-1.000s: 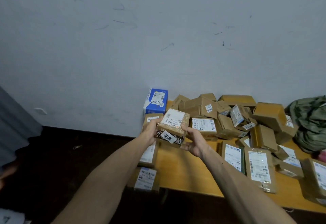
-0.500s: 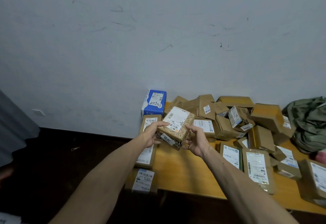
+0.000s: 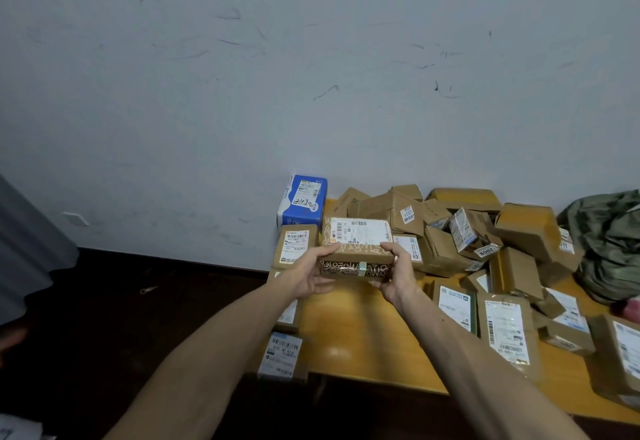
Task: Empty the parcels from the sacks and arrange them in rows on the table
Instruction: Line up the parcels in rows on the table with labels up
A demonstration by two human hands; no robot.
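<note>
Both of my hands gripped one brown cardboard parcel with a white shipping label and lettered tape (image 3: 358,242). My left hand (image 3: 313,275) curled round its left end and my right hand (image 3: 398,276) round its right end, with my thumbs on its top face. I held it roughly level above the far left part of the yellow wooden table (image 3: 363,335), not yet set down.

Just to its left, brown labelled parcels lay in a line along the table's left edge. One flat carton (image 3: 295,247) lay beyond my left hand and another (image 3: 280,354) at the near corner, with one between them partly hidden by my arm. A blue and white box (image 3: 302,202) stood at the far end against the grey wall (image 3: 311,93). I judged that row begun, and the bare strip beside it the likely place for the parcel I held.

Further right, a loose heap of brown cartons (image 3: 450,228) lay jumbled and unsorted. Two flat padded parcels (image 3: 505,332) lay side by side nearer the front. A crumpled green sack (image 3: 609,242) slumped at the far right; I could not tell whether it held more. Most of the arranging seemed left to do.
</note>
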